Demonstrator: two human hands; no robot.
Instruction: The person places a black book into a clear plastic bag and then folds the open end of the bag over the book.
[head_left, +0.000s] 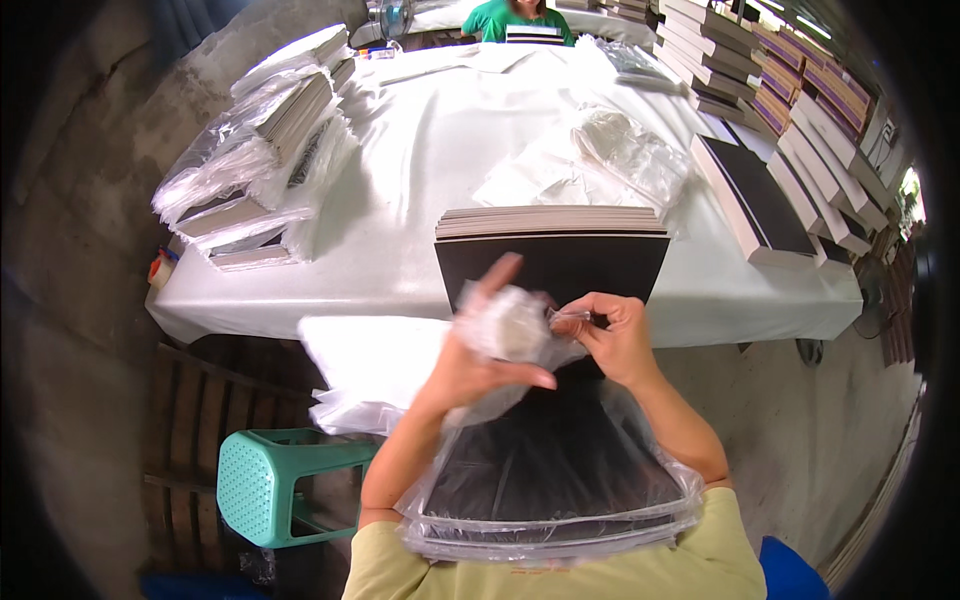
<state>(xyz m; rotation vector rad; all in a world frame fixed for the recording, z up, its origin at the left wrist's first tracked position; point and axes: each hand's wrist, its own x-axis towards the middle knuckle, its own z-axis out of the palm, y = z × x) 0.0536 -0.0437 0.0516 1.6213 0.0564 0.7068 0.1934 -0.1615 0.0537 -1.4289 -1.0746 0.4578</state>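
The left hand point(478, 345) bunches the loose mouth of a clear plastic bag point(550, 480) in a closed grip, index finger raised. The right hand point(612, 335) pinches the film's edge between thumb and fingers. The bag sheathes a stack of black boards point(545, 470) resting against the person's lap, its far end leaning on the white-covered surface point(420, 200). Pulled too hard, the thin film could tear, or the boards could slide out lapward.

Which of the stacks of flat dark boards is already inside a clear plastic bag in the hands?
The stack of flat black boards nearest the person, resting against the body, with the clear plastic bag around it. The stack on the white table lies uncovered.
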